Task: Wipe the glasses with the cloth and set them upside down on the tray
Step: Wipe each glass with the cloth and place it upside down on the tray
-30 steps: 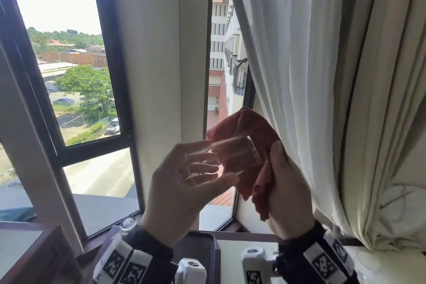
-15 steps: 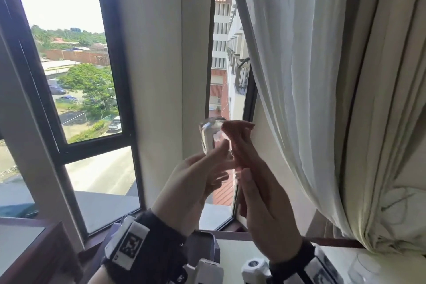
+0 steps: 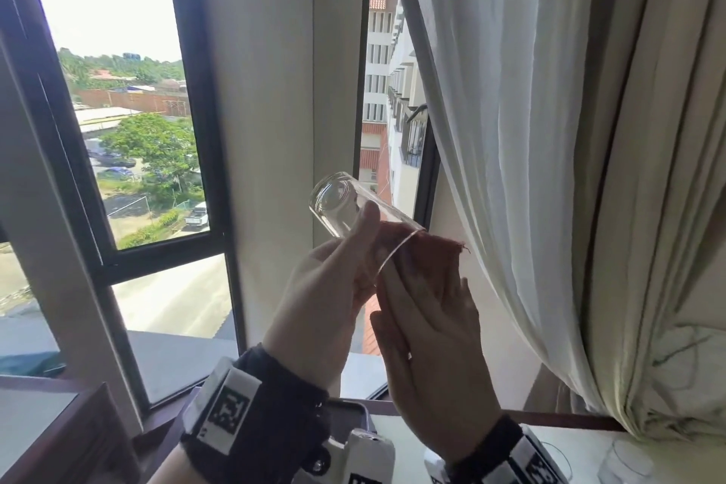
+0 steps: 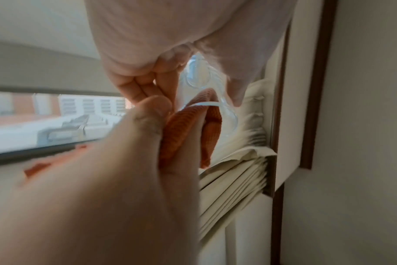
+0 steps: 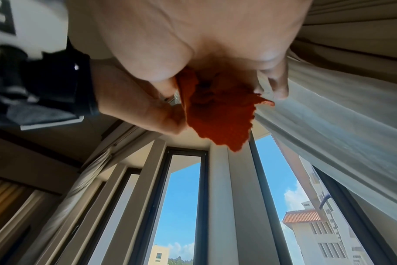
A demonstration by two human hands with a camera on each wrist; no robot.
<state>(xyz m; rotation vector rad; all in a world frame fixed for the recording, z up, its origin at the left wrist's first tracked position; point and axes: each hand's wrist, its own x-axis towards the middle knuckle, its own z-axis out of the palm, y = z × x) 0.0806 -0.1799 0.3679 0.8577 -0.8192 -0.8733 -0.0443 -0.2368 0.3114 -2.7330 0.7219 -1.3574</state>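
Clear glass [image 3: 355, 218], tilted base-up in left hand's [image 3: 326, 303] grip, right hand [image 3: 432, 342] pinching orange cloth [image 3: 428, 259] inside.

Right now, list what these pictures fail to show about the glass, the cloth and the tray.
- Tray: head view, only a dark corner shows between the wrists; the rest is hidden.
- Cloth: mostly behind the right hand.
- Glass inside: left wrist view, blurred, cleanliness unclear.
- Left hand fingers: behind the glass, grip partly hidden.
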